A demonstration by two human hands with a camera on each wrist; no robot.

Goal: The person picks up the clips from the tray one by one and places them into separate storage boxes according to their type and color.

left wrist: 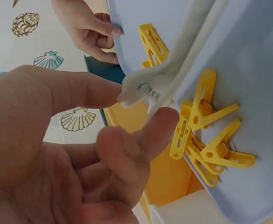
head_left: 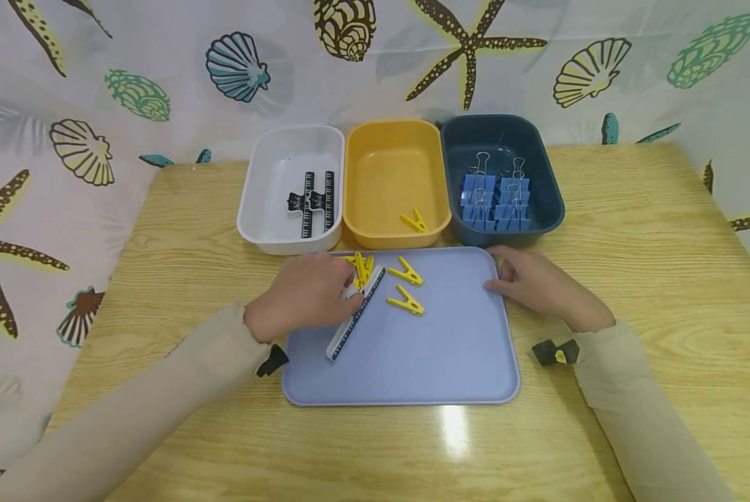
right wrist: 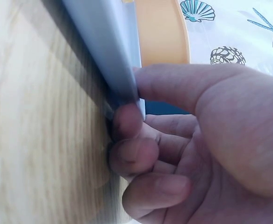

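Over the left side of the smooth lilac-blue rectangular tray [head_left: 444, 362]: a person's bare left hand [head_left: 308, 291], reaching in from a beige sleeve [head_left: 205, 366].
Left fingers: thumb and one finger clamped on the short handle of a long white clip with a black-and-white piano-key strip [head_left: 349, 326]; the other fingers bend toward the palm.
White clip: above or on the tray's left half, slanting, its far end to the right and its near end to the left; whether it touches the tray cannot be told.
Tray's far right corner: the bare right hand [head_left: 531, 279], clear of all the clips.
Right fingers: clamped on the tray's edge, thumb on the rim, bent fingers against the outer side.
Yellow pegs: two slim yellow plastic pegs [head_left: 413, 307] apart, right of the white clip; a cluster of similar yellow pegs [head_left: 360, 268] beside the left hand, partly hidden.
White rounded bin [head_left: 269, 209]: two black clips with piano-key strips [head_left: 328, 202], side by side.
Orange-yellow rounded bin [head_left: 395, 181]: one yellow peg [head_left: 417, 223], near its front wall.
Dark blue rounded bin [head_left: 553, 202]: blue binder clips with wire handles [head_left: 478, 185], in two columns.
Underneath: a pale wood-grain table [head_left: 632, 279].
Behind: white cloth printed with shells and starfish [head_left: 387, 84].
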